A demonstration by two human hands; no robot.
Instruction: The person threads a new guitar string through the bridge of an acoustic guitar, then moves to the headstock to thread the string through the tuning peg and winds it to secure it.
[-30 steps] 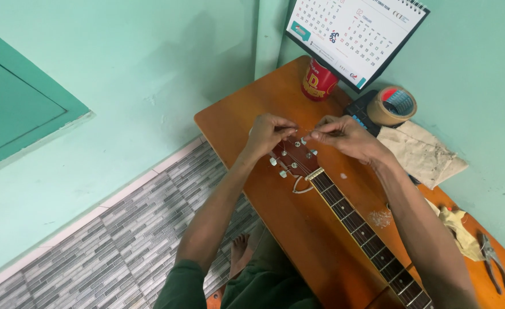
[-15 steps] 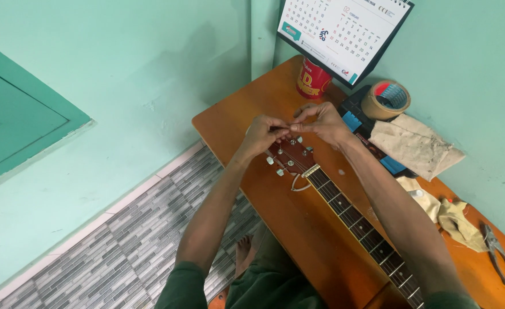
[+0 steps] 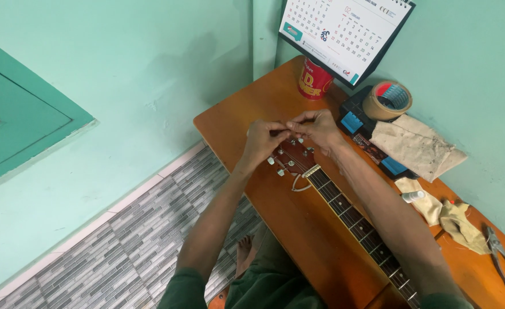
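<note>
Fingers of the left hand (image 3: 262, 139) and right hand (image 3: 316, 125) meet pinched together, just above the guitar headstock (image 3: 291, 158); what they pinch is unclear.

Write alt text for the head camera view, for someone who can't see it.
Seen from above, a person's left hand and right hand meet at the headstock of a guitar lying on a wooden table. A red can, desk calendar, tape roll and pliers sit along the wall.

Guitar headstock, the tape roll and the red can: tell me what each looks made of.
Guitar headstock: reddish-brown wood, glossy, with pale, metal-looking tuner knobs.
Tape roll: tan plastic packing tape, likely on a card core.
Red can: probably printed metal, slightly shiny.
</note>
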